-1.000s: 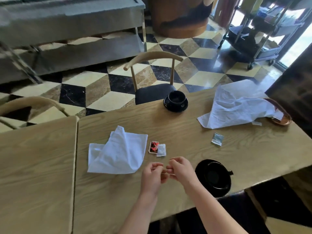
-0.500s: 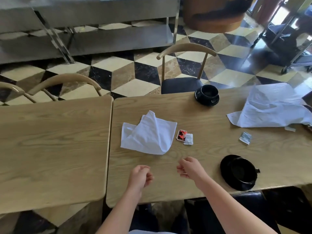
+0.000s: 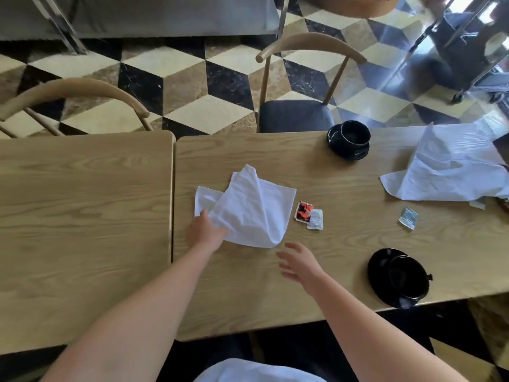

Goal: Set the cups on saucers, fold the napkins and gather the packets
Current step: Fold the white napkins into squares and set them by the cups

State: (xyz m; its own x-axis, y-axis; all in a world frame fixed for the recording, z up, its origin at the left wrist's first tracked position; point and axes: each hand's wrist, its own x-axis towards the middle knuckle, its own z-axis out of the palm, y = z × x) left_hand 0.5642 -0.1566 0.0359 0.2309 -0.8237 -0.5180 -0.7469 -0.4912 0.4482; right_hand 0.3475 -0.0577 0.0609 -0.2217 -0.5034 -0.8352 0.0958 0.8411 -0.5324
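Note:
A crumpled white napkin (image 3: 249, 209) lies mid-table. My left hand (image 3: 205, 228) rests at its near left edge, fingers touching the cloth; a firm grip is not visible. My right hand (image 3: 298, 261) hovers open just right of the napkin's near corner, empty. A red packet (image 3: 303, 211) and a white packet (image 3: 315, 219) lie beside the napkin. A silver packet (image 3: 408, 217) sits farther right. One black cup on its saucer (image 3: 349, 140) stands at the far edge, another black cup on a saucer (image 3: 400, 277) at the near right edge. A second white napkin (image 3: 449, 172) lies spread at the right.
Two wooden tables (image 3: 82, 216) stand side by side with a narrow gap between them. Two wooden chairs (image 3: 300, 78) stand on the far side on a chequered floor. A metal trolley (image 3: 473, 51) is at the back right.
My hands parted in front of me. The left hand reached forward to the near napkin's edge and the right hand opened and moved toward it. The view shifted left and closer.

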